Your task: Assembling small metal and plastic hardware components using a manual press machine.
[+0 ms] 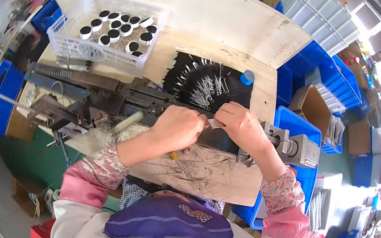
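Observation:
My left hand [179, 126] is closed over the middle of a dark metal bench machine [126, 98]. Its fingertips press together, and whatever they hold is hidden. Close beside it, my right hand [241, 124] pinches a small pale flat piece [216, 123] that shows at its fingertips. Just beyond both hands lies a black mat [174, 73]. A heap of thin metal pins with ring-shaped ends [206, 91] is spread over it. At the mat's far right corner sits a small round blue container [247, 77].
A translucent white crate [96, 56] holding several white cylinders with black tops stands far left. Dark thin scraps [192, 167] litter the wooden table near me. A lever with a pale handle [128, 122] sticks out from the machine. Blue bins [300, 122] stand along the right side.

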{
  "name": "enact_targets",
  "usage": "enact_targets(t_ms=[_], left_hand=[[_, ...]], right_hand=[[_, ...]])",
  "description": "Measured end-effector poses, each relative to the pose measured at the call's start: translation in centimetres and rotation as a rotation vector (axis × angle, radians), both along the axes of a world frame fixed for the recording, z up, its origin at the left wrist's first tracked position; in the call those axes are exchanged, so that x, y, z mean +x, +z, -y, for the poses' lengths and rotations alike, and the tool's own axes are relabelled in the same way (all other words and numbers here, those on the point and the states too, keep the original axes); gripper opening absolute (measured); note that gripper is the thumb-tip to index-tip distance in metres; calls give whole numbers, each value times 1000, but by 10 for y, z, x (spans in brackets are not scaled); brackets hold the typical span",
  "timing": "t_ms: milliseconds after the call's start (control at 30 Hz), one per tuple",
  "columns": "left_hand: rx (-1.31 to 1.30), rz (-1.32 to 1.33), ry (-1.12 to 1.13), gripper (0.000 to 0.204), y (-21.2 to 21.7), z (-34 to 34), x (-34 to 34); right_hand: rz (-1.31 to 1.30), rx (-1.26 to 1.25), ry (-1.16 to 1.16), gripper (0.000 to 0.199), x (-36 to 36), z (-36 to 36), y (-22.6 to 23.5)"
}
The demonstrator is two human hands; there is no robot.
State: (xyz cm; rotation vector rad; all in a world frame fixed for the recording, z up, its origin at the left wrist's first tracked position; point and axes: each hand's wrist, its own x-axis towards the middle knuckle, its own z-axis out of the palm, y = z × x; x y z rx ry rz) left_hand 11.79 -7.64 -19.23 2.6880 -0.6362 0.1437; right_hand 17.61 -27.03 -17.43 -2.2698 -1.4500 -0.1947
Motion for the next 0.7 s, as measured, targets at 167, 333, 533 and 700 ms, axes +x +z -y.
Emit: enact_targets(t_ms=[167,333,533,700], left_hand=[[143,572,-49,9,24,-23,3],[19,843,87,20,9,-43,-13],[-1140,-150,485,21,-60,-12,-96],[-2295,-1076,118,68,-72,-65,-83]], right_hand=[[42,189,9,17,5,-18,-10],[-147,404,-26,13,2,-41,-5],[-313,287,-13,15,16,-59,-24],[-281,269,4,12,15,-67,-34]])
